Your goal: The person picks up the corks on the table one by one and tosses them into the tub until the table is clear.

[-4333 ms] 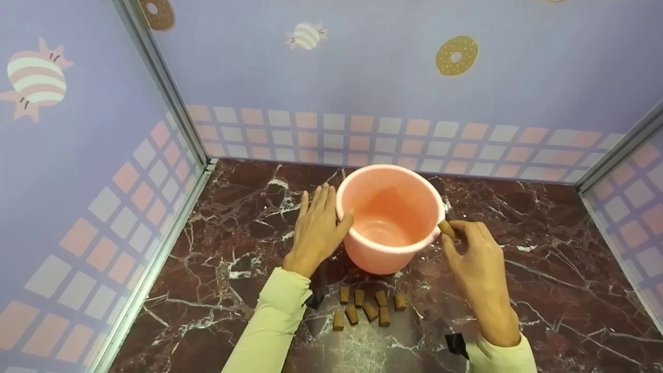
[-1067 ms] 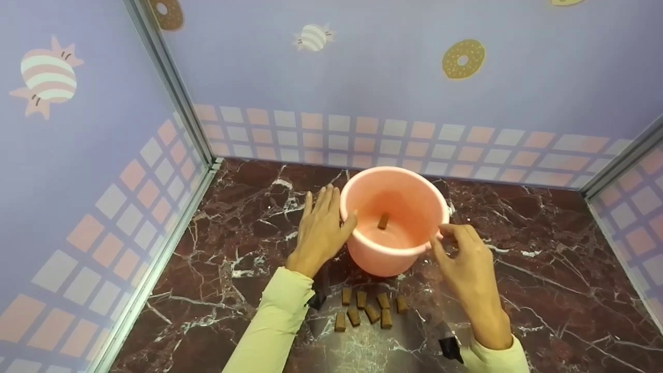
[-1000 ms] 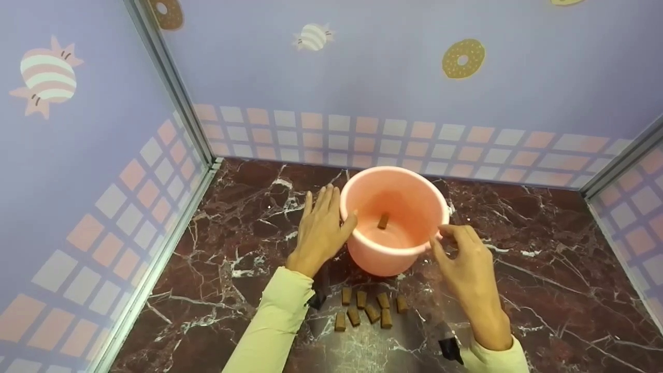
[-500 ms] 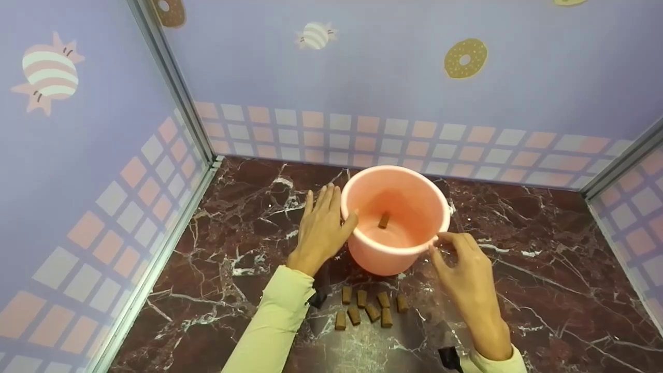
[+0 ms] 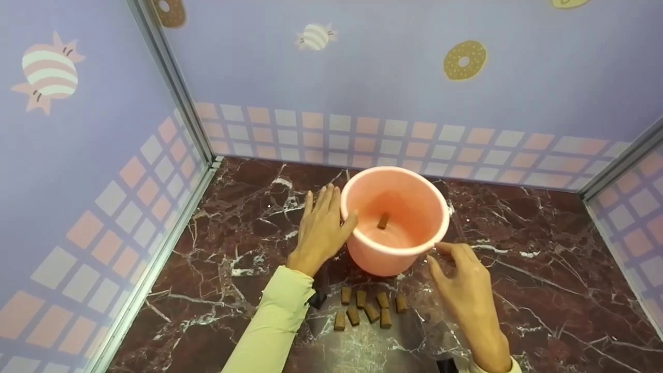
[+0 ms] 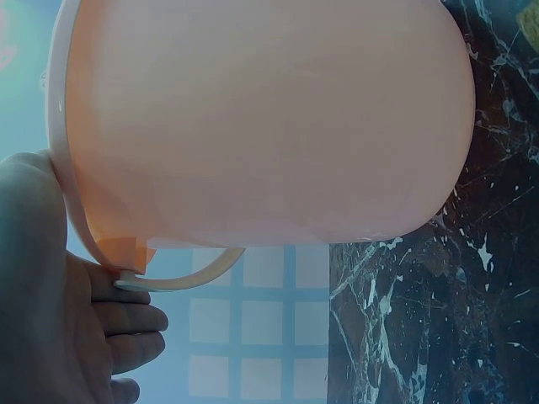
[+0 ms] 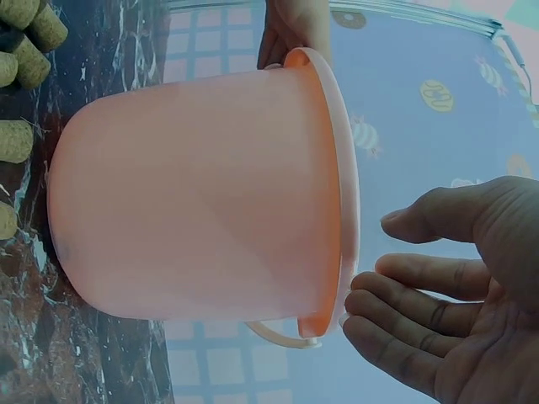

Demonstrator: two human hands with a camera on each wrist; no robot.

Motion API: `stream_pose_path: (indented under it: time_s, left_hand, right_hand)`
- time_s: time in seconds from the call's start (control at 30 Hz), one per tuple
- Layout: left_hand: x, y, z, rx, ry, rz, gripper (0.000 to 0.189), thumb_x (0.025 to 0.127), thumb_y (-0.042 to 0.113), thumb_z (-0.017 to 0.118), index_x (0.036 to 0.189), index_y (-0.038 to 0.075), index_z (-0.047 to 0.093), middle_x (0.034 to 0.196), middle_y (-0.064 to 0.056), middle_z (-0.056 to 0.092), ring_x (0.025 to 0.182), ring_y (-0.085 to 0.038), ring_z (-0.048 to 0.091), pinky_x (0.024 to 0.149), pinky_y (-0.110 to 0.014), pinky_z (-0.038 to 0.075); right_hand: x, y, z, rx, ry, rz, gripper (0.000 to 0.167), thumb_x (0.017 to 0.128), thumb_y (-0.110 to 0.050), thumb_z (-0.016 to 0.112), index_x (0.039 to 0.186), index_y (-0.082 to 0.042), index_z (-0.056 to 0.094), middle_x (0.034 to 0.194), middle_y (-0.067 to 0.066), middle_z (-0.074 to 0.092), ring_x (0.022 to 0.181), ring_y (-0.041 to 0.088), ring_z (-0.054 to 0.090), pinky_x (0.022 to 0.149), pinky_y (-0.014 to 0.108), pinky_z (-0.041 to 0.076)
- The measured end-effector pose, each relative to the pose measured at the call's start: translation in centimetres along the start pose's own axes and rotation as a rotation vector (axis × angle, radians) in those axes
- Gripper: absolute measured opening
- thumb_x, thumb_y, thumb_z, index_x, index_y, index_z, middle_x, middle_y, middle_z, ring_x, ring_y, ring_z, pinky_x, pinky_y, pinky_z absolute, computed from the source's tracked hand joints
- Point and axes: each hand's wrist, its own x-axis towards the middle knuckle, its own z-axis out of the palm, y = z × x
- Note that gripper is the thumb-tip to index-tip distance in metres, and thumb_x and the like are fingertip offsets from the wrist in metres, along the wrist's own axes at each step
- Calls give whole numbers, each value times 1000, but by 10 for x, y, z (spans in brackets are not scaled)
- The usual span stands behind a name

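A pink bucket stands upright on the dark marbled surface, mouth up. One cork stopper lies on its floor, towards the back. My left hand holds the bucket's left side, thumb over the rim and fingers along the outside, by the handle in the left wrist view. My right hand is at the right front of the rim, fingertips right at its edge. Thumb and fingers are spread apart with nothing between them, as the right wrist view shows. Several tapered cork stoppers lie in two loose rows before the bucket.
A purple patterned wall rises close behind the bucket, with side panels left and right. Metal edging runs up the left corner. A black strap piece sits at the right cuff.
The right hand pinched a cork stopper at the rim earlier; that stopper now lies inside the bucket. Since then the right hand has parted its fingers and slipped slightly nearer me. The left hand keeps its place.
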Motion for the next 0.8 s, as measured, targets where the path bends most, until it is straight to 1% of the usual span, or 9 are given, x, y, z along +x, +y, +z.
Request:
stream_pose_path:
  time_s: [0.27, 0.53, 0.8]
  left_hand:
    - [-1, 0, 0, -12, 23, 10, 78, 109, 51, 40, 160, -7, 35, 168, -23, 29, 158, -34, 25, 130, -48, -4]
    - [-1, 0, 0, -6, 15, 14, 78, 109, 51, 39, 161, -7, 32, 168, -23, 28, 158, -35, 25, 130, -51, -2]
    - [0, 0, 0, -11, 10, 12, 78, 109, 51, 41, 161, -7, 32, 168, -23, 28, 158, -35, 24, 130, -50, -3]
  right_hand:
    - [-9, -3, 3, 19, -57, 58, 32, 81, 11, 85, 110, 4, 73, 102, 12, 71, 91, 31, 73, 84, 48, 63]
    - [-17, -3, 6, 16, -75, 47, 32, 82, 9, 85, 112, 2, 73, 100, 11, 70, 90, 34, 72, 83, 51, 63]
    - [-23, -3, 6, 15, -149, 125, 31, 87, 4, 83, 116, 5, 71, 106, 14, 70, 97, 36, 72, 89, 51, 62]
